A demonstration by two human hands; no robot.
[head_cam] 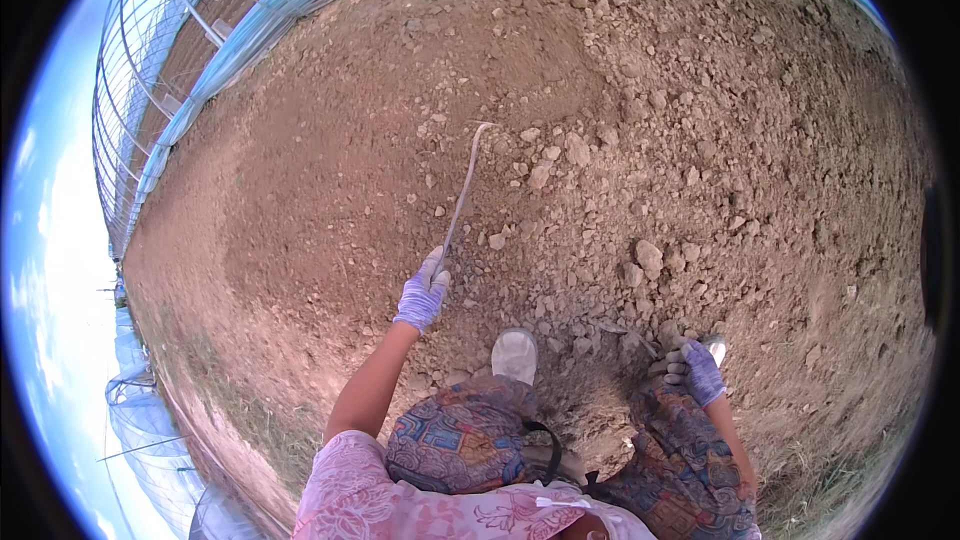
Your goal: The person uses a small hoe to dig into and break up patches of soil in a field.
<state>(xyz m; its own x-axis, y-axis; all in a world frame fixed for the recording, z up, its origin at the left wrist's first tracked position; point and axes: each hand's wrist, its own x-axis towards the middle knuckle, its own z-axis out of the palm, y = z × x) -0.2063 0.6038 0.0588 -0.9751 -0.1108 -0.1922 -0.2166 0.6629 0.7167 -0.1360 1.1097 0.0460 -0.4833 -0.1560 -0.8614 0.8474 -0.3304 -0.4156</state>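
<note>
My left hand [426, 292], in a purple and grey work glove, is closed around the lower end of a long thin rod-like tool [466, 184]. The tool reaches away from me over loose brown soil and bends at its far end, where a thin crosswise edge touches or hangs just above the ground; its exact kind cannot be told. My right hand [694, 373], gloved alike, is low at the right beside my knee and shoe, fingers curled. Something greyish lies by its fingertips, but whether the hand holds it is unclear.
Clods and stones [649, 258] are scattered over the soil, thickest at the right. Blue plastic sheeting [259, 19] and curved greenhouse frame pipes [135, 75] run along the upper left. My shoe [515, 355] stands near the middle. Grass [840, 476] grows at the lower right.
</note>
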